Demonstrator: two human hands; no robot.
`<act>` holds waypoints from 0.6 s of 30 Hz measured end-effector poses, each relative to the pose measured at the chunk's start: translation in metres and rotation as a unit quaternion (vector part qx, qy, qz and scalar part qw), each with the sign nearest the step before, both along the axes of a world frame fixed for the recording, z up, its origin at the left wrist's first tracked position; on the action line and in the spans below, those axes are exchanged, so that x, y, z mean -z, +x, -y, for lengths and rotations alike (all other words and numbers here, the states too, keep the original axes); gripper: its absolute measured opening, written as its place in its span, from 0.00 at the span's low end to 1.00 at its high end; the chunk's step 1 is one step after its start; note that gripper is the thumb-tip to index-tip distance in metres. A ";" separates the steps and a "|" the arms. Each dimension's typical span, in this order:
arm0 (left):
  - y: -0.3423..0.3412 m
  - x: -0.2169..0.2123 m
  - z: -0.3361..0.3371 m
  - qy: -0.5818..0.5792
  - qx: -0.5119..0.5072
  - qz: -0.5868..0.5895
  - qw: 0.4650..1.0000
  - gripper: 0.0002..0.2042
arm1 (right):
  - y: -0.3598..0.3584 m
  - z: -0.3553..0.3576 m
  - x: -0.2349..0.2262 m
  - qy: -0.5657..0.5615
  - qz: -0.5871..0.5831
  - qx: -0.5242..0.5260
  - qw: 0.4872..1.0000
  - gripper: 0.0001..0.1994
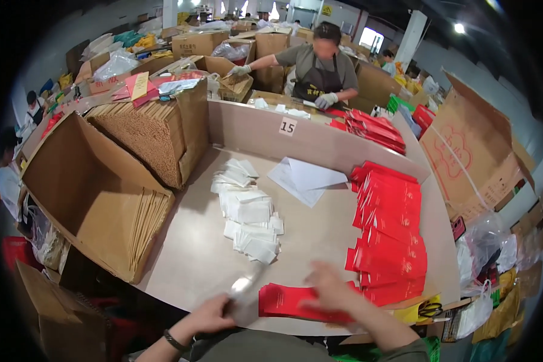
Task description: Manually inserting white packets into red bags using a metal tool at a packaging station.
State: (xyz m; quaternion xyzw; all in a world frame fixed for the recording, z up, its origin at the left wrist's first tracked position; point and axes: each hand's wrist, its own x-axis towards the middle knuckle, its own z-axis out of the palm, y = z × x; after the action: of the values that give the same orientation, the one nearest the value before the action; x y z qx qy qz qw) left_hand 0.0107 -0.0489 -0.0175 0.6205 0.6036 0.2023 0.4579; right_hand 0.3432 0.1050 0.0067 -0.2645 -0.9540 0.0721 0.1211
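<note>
At the near edge of the table, my left hand [214, 312] is closed, with a shiny, translucent small packet [245, 282] at its fingertips; the packet is blurred. My right hand [332, 291] hovers over a near row of red envelopes [280, 300], smeared by motion, its fingers seemingly apart and nothing visible in them. A loose pile of small white packets [247, 208] runs up the middle of the table. Along the right side lie overlapping stacks of red envelopes [392, 223].
Folded white paper [308, 180] lies by the back panel [247, 127]. An opened cardboard box [84, 199] with flat brown pieces stands left, beside another packed box [145, 133]. Black scissors [430, 309] lie at the right front corner. Beyond the panel works a gloved person [326, 66].
</note>
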 end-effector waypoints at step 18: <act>0.008 -0.007 0.004 0.102 -0.112 -0.159 0.976 0.29 | -0.103 0.050 0.006 -0.229 0.090 0.195 0.949 0.16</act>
State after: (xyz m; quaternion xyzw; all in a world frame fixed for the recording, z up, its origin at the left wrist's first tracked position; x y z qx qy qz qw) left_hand 0.0190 -0.0533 -0.0107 0.6165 0.7107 0.2116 0.2646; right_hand 0.2404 0.0551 0.0006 -0.4715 -0.8485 0.2397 -0.0170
